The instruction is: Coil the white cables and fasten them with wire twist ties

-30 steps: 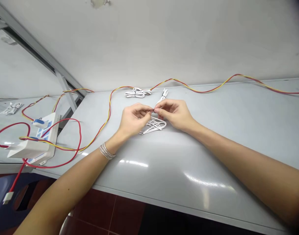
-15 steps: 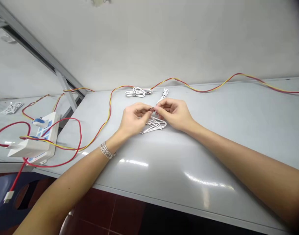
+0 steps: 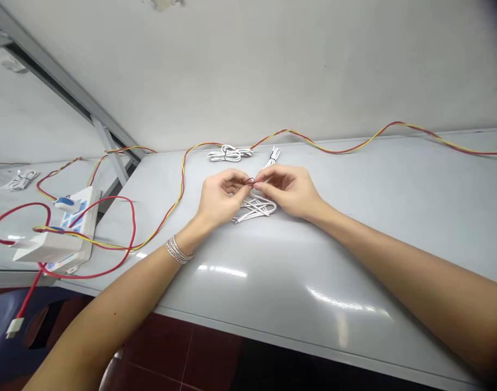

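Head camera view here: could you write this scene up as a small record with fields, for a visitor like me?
Left hand: pinches a thin dark wire loop at the fingertips
Right hand: pinches the same loop
Left wrist: silver bracelet
Under the hands: white cable bundle
Farther along: white cable coil, white cable hank
Surface: grey table
Also there: red-and-yellow twisted wire, white power strip
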`<act>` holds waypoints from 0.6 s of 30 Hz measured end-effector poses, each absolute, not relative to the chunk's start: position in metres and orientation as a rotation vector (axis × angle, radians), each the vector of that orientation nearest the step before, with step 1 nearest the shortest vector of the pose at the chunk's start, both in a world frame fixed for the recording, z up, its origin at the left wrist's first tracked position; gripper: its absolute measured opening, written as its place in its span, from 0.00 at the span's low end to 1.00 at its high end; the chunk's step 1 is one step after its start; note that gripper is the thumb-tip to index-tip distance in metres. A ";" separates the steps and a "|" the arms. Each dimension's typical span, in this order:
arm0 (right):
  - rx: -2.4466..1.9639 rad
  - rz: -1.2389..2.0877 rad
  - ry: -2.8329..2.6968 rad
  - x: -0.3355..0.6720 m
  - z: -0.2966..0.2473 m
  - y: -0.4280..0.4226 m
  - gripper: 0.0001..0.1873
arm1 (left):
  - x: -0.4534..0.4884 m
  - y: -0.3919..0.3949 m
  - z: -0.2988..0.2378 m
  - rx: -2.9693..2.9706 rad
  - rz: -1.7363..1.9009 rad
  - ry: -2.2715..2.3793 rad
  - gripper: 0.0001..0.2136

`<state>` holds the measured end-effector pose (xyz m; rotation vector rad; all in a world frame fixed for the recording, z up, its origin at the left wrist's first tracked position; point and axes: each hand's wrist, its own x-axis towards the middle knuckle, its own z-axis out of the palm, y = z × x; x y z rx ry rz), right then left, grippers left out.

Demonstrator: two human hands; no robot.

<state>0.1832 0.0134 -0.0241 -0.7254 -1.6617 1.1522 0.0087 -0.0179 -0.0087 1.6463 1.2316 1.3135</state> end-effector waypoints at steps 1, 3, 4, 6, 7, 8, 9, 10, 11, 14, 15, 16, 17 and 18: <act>-0.726 1.142 -1.663 0.183 -0.024 0.014 0.07 | 0.008 -0.018 -0.008 1.625 1.297 1.216 0.05; -0.736 1.124 -1.657 0.183 -0.025 0.014 0.05 | 0.008 -0.019 -0.005 1.557 1.249 1.167 0.07; -0.741 1.121 -1.653 0.182 -0.025 0.014 0.05 | 0.008 -0.019 -0.003 1.518 1.226 1.141 0.07; -0.750 1.123 -1.644 0.182 -0.025 0.014 0.03 | 0.008 -0.019 -0.001 1.452 1.197 1.103 0.09; -0.752 1.121 -1.640 0.182 -0.025 0.014 0.03 | 0.008 -0.019 0.000 1.433 1.192 1.094 0.10; -0.751 1.118 -1.640 0.182 -0.025 0.013 0.03 | 0.008 -0.019 0.001 1.423 1.195 1.096 0.11; -0.746 1.116 -1.643 0.182 -0.026 0.013 0.03 | 0.008 -0.019 0.001 1.419 1.205 1.104 0.12; -0.739 1.115 -1.649 0.182 -0.026 0.014 0.03 | 0.008 -0.019 0.001 1.421 1.218 1.118 0.12; -0.732 1.113 -1.656 0.182 -0.026 0.014 0.03 | 0.009 -0.019 0.001 1.424 1.225 1.133 0.13; -0.731 1.097 -1.675 0.183 -0.026 0.014 0.03 | 0.010 -0.019 0.001 1.403 1.209 1.147 0.12; -0.735 1.089 -1.680 0.183 -0.026 0.014 0.03 | 0.010 -0.019 0.001 1.385 1.199 1.140 0.12; -0.739 1.083 -1.684 0.183 -0.026 0.014 0.02 | 0.010 -0.019 0.001 1.367 1.188 1.131 0.12; -0.740 1.082 -1.687 0.183 -0.026 0.014 0.02 | 0.010 -0.019 0.001 1.355 1.183 1.124 0.12; -0.740 1.086 -1.689 0.183 -0.026 0.013 0.02 | 0.009 -0.018 0.000 1.353 1.183 1.124 0.12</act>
